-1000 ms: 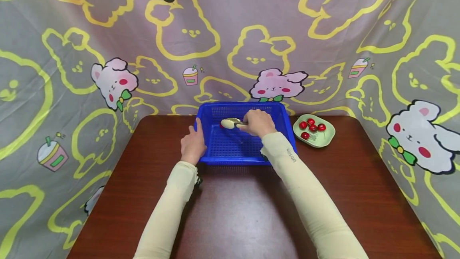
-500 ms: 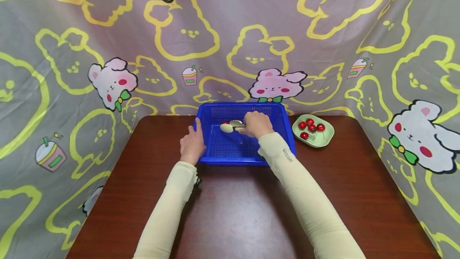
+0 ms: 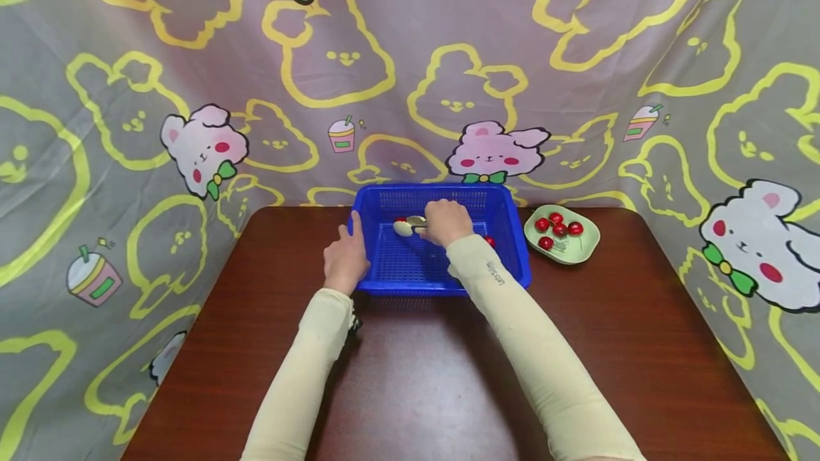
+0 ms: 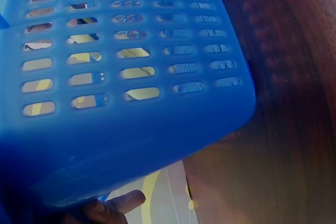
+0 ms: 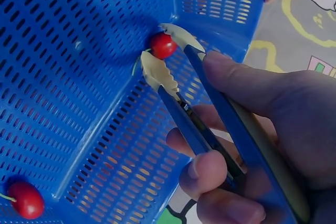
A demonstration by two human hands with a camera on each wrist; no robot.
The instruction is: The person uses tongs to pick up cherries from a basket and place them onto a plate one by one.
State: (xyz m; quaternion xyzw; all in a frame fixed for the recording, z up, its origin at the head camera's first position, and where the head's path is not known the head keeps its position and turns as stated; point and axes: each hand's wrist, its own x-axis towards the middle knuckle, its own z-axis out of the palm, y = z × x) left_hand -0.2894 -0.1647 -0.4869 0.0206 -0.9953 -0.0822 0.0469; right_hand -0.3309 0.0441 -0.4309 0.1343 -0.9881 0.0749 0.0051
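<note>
My right hand (image 3: 447, 223) holds a pair of tongs (image 5: 226, 103) with cream scalloped tips, reaching down into the blue plastic basket (image 3: 410, 262). In the right wrist view, the tips stand apart on either side of a red cherry (image 5: 163, 45) lying near a corner of the basket. A second cherry (image 5: 26, 200), with a green stem, lies elsewhere inside it. At the basket's left rim, my left hand (image 3: 346, 258) grips the edge, its index finger straight along it. One fingertip (image 4: 131, 201) shows below the rim in the left wrist view.
A pale green dish (image 3: 579, 251) with several cherries stands just right of the basket on the dark wooden table (image 3: 256, 319). A patterned curtain (image 3: 359, 34) rises behind the table and along both sides.
My right hand and the tongs have shifted slightly left within the basket. The second cherry has come into view beside my right wrist. My left hand stays on the rim.
</note>
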